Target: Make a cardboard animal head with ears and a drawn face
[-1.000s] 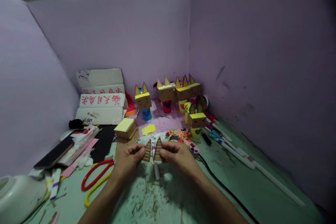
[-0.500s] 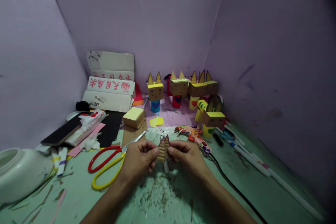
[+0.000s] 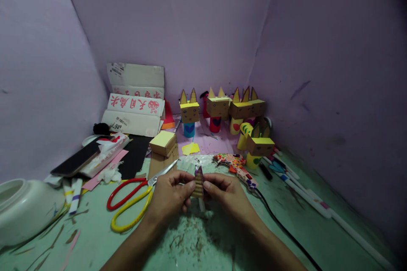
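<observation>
Between my fingertips, above the green tabletop, is a pointed piece of corrugated cardboard, shaped like an ear with a dark purple edge. My left hand pinches it from the left. On its right edge, my right hand is closed in a pinch; a second ear piece seems to lie behind the first, mostly hidden. Below the fingers a small whitish stick shows. Scissors with red and yellow handles lie beside my left hand. A patterned glue gun rests beyond my right hand.
Several cardboard-headed cat figures stand at the back. A yellow-topped cardboard box sits behind the scissors. Folded cardboard leans at back left. A white pot is at far left, a black cord and markers at right.
The two cardboard ears stood side by side; now they overlap, with one showing in front. My right hand has shifted slightly left toward my left hand.
</observation>
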The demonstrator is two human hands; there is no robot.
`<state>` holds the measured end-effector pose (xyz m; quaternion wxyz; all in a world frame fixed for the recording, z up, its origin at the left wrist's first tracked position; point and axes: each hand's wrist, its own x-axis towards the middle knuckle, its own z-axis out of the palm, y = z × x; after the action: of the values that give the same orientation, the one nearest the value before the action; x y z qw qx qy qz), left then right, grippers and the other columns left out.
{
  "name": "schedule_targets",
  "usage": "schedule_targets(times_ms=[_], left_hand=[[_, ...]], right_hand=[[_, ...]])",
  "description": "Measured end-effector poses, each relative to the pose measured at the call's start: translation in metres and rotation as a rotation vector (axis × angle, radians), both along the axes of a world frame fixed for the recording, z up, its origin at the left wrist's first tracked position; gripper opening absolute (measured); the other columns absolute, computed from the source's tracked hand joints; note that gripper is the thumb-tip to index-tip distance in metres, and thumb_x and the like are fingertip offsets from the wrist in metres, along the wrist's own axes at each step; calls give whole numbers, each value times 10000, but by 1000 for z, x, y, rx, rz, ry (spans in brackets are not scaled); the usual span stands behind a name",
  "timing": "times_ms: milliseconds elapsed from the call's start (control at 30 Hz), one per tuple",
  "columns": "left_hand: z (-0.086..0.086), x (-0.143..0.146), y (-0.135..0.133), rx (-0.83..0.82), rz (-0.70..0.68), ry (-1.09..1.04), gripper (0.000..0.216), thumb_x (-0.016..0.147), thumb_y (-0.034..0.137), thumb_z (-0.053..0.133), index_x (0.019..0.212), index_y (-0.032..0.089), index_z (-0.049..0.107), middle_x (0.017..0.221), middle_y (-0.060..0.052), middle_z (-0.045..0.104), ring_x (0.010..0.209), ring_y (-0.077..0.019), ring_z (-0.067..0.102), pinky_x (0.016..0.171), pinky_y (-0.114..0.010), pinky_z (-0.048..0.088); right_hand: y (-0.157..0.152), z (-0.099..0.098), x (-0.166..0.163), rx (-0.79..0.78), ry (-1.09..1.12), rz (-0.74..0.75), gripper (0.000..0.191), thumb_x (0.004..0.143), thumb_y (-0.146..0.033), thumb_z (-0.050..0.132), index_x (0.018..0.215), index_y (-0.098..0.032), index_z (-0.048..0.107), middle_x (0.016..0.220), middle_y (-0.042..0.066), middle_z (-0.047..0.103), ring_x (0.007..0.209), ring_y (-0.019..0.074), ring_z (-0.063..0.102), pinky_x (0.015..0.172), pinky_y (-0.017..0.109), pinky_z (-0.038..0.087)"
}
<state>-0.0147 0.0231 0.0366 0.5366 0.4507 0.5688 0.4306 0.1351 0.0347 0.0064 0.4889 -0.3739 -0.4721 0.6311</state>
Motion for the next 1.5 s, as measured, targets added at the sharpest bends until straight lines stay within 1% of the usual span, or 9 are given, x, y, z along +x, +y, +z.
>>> schedule_targets(times_ms=[267, 533, 667, 833, 1033, 1167, 1267, 1400, 1500], left_hand=[[2, 0, -1, -3, -40, 15, 294, 509, 369, 702, 648, 128, 608, 390, 31, 518, 334, -91, 444, 324, -199, 344], [4, -2, -4, 78, -70, 39, 215, 549, 318, 694, 614, 119, 644, 439, 27, 526, 363, -65, 399, 358, -188, 292], [6, 1, -8, 121, -87, 32, 147, 560, 265, 699, 567, 125, 658, 479, 0, 579, 425, -89, 468, 435, -206, 374], [7, 5, -13, 168, -168, 35, 132, 607, 261, 671, 606, 130, 688, 577, -66, 685, 564, -182, 618, 549, -260, 463], [6, 3, -12, 195, -217, 88, 175, 627, 299, 662, 612, 127, 694, 607, -87, 693, 593, -190, 617, 572, -271, 455], [-1, 4, -9, 163, -239, 8, 184, 602, 316, 692, 599, 133, 698, 582, -64, 667, 564, -161, 579, 558, -257, 429], [-7, 5, -8, 130, -198, -38, 150, 598, 290, 674, 551, 148, 667, 519, -36, 625, 508, -141, 538, 526, -251, 403], [-3, -1, -9, 279, -189, 231, 129, 632, 214, 615, 515, 163, 629, 506, -15, 572, 494, -121, 471, 482, -233, 330], [5, -9, -10, 516, -278, 511, 138, 649, 118, 571, 541, 178, 633, 538, -1, 552, 519, -120, 449, 502, -234, 323]], right_hand=[[-2, 3, 2, 29, -23, 63, 345, 607, -436, 775, 755, -124, 778, 555, 51, 618, 460, 109, 476, 442, 233, 390], [-5, 8, 2, 26, -82, 18, 313, 592, -399, 767, 739, -124, 739, 635, 58, 662, 559, 141, 554, 524, 255, 436], [-8, 11, 0, 104, -166, -106, 234, 571, -313, 747, 734, -153, 699, 698, 52, 667, 621, 162, 564, 515, 252, 445], [-11, 14, -3, 152, -203, -183, 175, 590, -310, 723, 620, -174, 617, 571, 4, 592, 542, 139, 520, 494, 248, 419], [-10, 13, 0, 85, -77, -140, 232, 558, -330, 769, 591, -166, 608, 534, 0, 597, 490, 126, 524, 483, 249, 425], [-7, 11, -1, 5, 4, -160, 301, 499, -363, 810, 588, -162, 604, 506, -14, 585, 457, 109, 512, 457, 232, 419], [-7, 10, -3, -20, 19, -140, 316, 526, -391, 788, 607, -170, 578, 478, -24, 568, 416, 107, 500, 425, 230, 408], [-10, 9, -3, 43, -69, -102, 227, 578, -327, 732, 662, -170, 590, 517, -14, 588, 453, 122, 536, 441, 233, 426], [-12, 8, 0, 247, -261, -91, 102, 593, -190, 674, 684, -170, 632, 626, 18, 647, 581, 155, 607, 510, 241, 480]])
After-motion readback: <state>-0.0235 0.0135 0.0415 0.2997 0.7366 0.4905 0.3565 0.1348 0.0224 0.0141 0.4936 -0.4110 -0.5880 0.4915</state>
